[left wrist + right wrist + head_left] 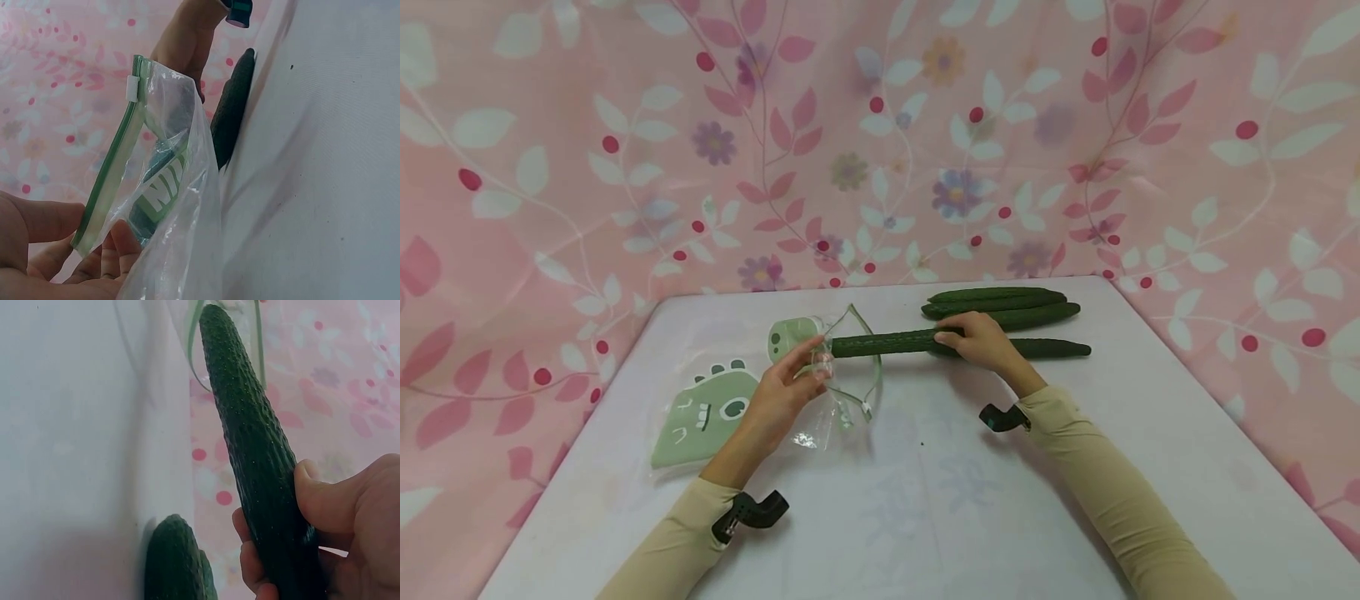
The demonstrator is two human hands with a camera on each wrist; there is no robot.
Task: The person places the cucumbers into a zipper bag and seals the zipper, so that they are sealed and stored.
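My right hand (985, 342) grips a long dark green cucumber (256, 437), thumb on one side and fingers curled round the other. The cucumber's front end is at the mouth of a clear zip bag (181, 231), overlapping the bag's open rim in the head view. My left hand (775, 408) pinches the bag's edge between thumb and fingers, beside the green zip strip (112, 150) with its white slider (132, 89). The bag stands spread open towards the right hand. Green print with white marks shows on its side.
Several other cucumbers (1037, 317) lie side by side on the white-covered table (1000, 517), behind and beyond my right hand. A flat clear bag with a green cartoon monster (715, 425) lies left of my left hand. A pink floral cloth (880, 142) hangs behind.
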